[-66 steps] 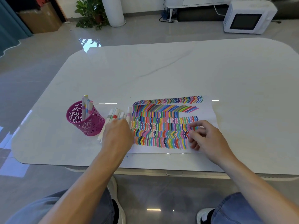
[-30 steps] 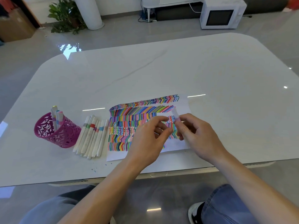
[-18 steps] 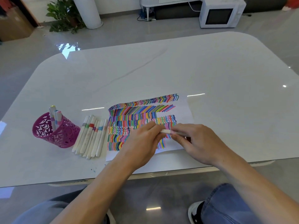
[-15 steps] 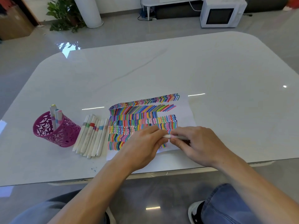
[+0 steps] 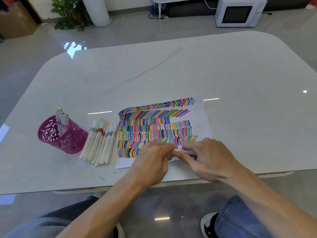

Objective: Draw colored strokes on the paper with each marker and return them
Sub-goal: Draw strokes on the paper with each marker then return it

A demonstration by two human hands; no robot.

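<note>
**A:** Where is the marker sitting?

**B:** The marker is lying crosswise between the two hands, low over the near part of the paper. Only a short white stretch is showing in the gap between them, and a grey bit is running on under the right fingers.

**A:** What is the left hand doing?

**B:** The left hand is pinching the marker's left end, with thumb and fingers curling in on it.

**A:** And the right?

**B:** The right hand is gripping the other end, its fingers curling over the barrel. The fingertips of the two hands are almost meeting around the marker.

**A:** Is the cap sitting on it?

**B:** I cannot tell, because fingers are covering both ends.

**A:** How is the paper lying?

**B:** It is lying flat on the table, close to the near edge. Rows of coloured strokes are filling most of it, and the hands are covering its near right part.

**A:** Where are the other markers resting?

**B:** The row is lying on the table just left of the paper, with the barrels side by side and touching. The cup is standing just beside the row on its left, and a few markers are standing in it, their tips poking above the rim. Both are sitting well apart from the left hand, which is working over the paper.
</note>
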